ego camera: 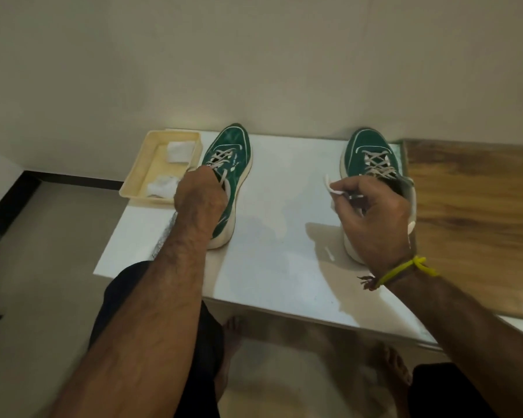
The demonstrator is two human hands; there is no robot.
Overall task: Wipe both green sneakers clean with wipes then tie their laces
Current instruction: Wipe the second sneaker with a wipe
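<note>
Two green sneakers with white soles stand toes away from me on a white table. The left sneaker is beside the tray. My left hand grips its collar at the tongue, fingers curled inside the opening. The right sneaker stands near the table's right side. My right hand covers its rear half and pinches the white lace ends between thumb and fingers. Both heels are mostly hidden by my hands.
A cream plastic tray sits at the table's back left corner with two crumpled white wipes in it. A wooden surface adjoins the table on the right. A wall stands right behind the table. My bare feet are below the front edge.
</note>
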